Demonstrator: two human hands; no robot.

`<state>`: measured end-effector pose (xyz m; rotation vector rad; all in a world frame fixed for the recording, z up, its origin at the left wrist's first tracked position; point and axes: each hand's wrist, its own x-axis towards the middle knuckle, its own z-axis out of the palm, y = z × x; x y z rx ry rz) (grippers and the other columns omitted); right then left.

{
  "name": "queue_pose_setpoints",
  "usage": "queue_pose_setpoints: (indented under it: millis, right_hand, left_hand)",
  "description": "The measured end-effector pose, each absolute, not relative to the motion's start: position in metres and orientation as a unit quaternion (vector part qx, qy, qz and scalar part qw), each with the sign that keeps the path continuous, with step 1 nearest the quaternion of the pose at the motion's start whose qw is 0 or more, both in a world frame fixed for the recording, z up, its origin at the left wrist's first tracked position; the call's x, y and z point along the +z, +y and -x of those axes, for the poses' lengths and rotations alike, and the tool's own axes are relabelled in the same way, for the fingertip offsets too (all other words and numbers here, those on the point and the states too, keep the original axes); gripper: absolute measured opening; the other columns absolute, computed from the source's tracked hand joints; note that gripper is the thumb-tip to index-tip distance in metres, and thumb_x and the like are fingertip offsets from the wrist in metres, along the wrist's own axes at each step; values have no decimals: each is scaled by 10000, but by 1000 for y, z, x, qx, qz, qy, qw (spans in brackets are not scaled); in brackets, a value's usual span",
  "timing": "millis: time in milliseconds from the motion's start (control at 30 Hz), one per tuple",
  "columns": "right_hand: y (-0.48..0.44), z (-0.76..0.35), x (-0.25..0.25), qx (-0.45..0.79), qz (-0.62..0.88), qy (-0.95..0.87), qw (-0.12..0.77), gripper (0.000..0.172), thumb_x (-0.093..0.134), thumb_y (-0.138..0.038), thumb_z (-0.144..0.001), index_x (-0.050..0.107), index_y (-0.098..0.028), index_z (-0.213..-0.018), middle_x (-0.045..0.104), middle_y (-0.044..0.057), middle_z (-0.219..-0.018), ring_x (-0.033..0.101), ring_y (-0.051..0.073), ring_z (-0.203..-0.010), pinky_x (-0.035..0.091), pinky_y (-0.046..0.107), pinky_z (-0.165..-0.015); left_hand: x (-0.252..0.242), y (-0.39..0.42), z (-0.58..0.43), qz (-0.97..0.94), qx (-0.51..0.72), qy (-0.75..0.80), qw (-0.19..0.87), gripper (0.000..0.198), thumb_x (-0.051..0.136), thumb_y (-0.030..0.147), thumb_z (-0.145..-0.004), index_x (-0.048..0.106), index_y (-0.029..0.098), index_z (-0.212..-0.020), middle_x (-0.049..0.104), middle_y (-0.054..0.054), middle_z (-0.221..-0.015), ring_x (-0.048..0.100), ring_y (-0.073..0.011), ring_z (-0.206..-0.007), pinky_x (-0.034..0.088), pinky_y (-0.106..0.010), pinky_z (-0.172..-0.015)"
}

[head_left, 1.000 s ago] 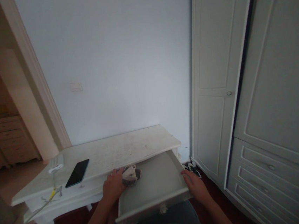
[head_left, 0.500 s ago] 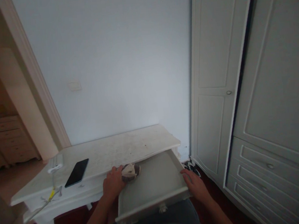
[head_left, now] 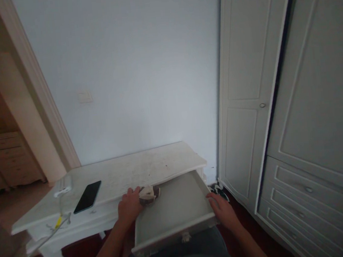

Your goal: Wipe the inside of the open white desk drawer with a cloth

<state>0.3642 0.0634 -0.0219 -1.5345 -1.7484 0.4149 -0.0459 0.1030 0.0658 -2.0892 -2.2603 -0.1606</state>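
A pale drawer (head_left: 176,209) is pulled far out of the white table (head_left: 127,169) and slants over my lap. My right hand (head_left: 222,209) grips the drawer's right side wall near the front corner. At the left wall is my left hand (head_left: 130,205), its fingers closed on a crumpled brown-and-cream cloth (head_left: 148,194). Part of the cloth bulges over the drawer's inner left edge. My left fingertips are partly hidden, and so is the stretch of wall under that hand.
A dark phone (head_left: 88,196) lies on the table's left part. Near it sit a white power strip (head_left: 62,187) and a cable with a yellow tag (head_left: 58,221). A grey wardrobe (head_left: 244,129) stands at the right, with black-and-white shoes (head_left: 219,191) on the floor beside it.
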Motion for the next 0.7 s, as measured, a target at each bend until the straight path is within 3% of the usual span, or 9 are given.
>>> queue_pose_setpoints:
  millis: [200, 533, 700]
  right_hand:
    - [64, -364, -22, 166, 598, -682, 388, 479, 355, -511, -981, 701, -221, -1139, 751, 116, -1172, 690, 283, -1143, 492, 414, -1064]
    - [64, -365, -23, 163, 598, -685, 383, 466, 358, -519, -999, 703, -240, -1139, 747, 107, -1168, 686, 277, -1136, 500, 397, -1037]
    - [64, -365, -25, 163, 602, -681, 382, 489, 332, -515, -1002, 699, -228, -1151, 740, 116, -1194, 683, 275, -1150, 495, 395, -1035]
  left_hand:
    - [64, 103, 51, 683, -81, -726, 4, 404, 600, 382, -931, 579, 256, -1314, 606, -90, -1233, 662, -247, -1086, 505, -321, -869]
    - [46, 98, 65, 692, -165, -702, -34, 467, 630, 302, -883, 581, 226, -1341, 654, -100, -1276, 660, -236, -1150, 489, -308, -996]
    - [4, 69, 86, 700, -298, -635, -137, 567, 694, 490, -804, 637, 225, -1302, 723, -92, -1285, 657, -307, -1221, 517, -375, -1046]
